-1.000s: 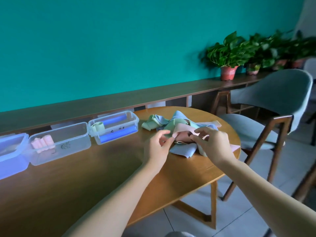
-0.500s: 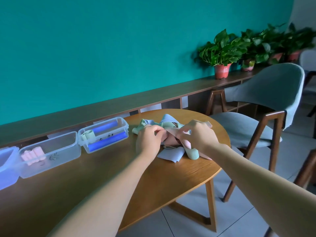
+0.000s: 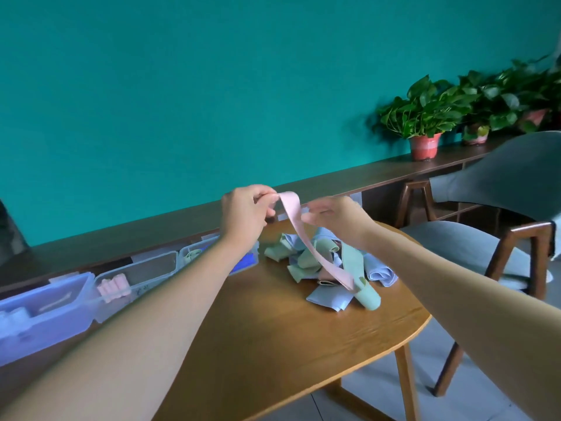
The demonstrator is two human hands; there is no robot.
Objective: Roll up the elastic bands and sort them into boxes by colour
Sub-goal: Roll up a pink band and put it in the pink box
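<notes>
Above the counter's [image 3: 273, 335] far edge, left hand [image 3: 243, 214] pinches pink elastic band [image 3: 306, 238] end; right hand [image 3: 337, 217], fingers relaxed, steadies it, likely for rolling.

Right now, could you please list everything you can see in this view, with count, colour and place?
pink band: one, pink, lifted above the pile
band pile: several, green and pale blue, on the table
table: one, wooden, centre
boxes: three, clear plastic, table's left edge
pink rolls: a few, pink, in the middle box
chair: one, grey, right of the table
potted plants: several, green, on the shelf
wall: teal, behind
left hand: pinches the pink band's top end
right hand: beside the pink band, grip unclear
</notes>
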